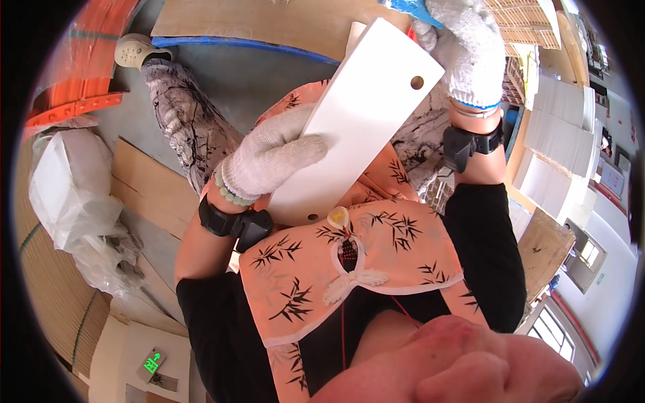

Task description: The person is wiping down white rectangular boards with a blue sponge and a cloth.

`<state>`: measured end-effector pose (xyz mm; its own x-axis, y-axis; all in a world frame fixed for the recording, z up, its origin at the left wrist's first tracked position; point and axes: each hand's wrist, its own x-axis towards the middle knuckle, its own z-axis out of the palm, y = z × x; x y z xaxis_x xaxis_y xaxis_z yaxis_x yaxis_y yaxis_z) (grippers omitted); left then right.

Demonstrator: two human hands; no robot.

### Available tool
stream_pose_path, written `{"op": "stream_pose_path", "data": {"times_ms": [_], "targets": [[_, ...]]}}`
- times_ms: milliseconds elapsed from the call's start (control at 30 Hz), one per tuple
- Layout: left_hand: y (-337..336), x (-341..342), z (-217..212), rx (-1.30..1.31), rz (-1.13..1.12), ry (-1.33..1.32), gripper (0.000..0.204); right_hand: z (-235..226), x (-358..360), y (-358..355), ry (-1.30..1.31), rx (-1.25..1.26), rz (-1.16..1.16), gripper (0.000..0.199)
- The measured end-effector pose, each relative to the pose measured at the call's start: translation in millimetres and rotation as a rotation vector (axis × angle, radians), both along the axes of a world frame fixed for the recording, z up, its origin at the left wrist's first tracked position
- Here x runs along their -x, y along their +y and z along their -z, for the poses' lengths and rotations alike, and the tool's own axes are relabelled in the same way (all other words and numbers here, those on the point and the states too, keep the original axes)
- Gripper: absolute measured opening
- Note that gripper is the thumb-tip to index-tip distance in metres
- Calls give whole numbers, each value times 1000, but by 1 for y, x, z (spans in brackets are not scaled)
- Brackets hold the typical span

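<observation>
White board (359,121) slanted over the peach apron (420,245), holes (417,82) already at both ends.
The left hand (275,153) gripped its edge; the right hand (470,57) closed on a blue item (418,9) near the far end. Remaining work couldn't be told.

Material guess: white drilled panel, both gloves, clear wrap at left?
White drilled panel: maybe coated wood board; smooth, low-gloss face, brownish inside the far hole, but the core isn't clear.
Left glove and right glove: knit textile, perhaps cotton; matte, visible knit texture.
Clear wrap: likely thin plastic film; see-through, shiny, crumpled.
</observation>
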<state>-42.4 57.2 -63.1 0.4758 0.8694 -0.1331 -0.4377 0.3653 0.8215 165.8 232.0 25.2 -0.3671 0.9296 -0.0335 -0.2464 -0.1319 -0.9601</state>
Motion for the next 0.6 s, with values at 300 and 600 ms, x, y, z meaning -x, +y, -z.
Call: {"op": "stream_pose_path", "data": {"times_ms": [300,600], "targets": [[0,-3,2,-7,1,-113,50,9,-2,-1,-64,-1,-38,28],[0,-2,7,18,30,-141,51,13,-1,-4,-74,-45,-22,24]]}}
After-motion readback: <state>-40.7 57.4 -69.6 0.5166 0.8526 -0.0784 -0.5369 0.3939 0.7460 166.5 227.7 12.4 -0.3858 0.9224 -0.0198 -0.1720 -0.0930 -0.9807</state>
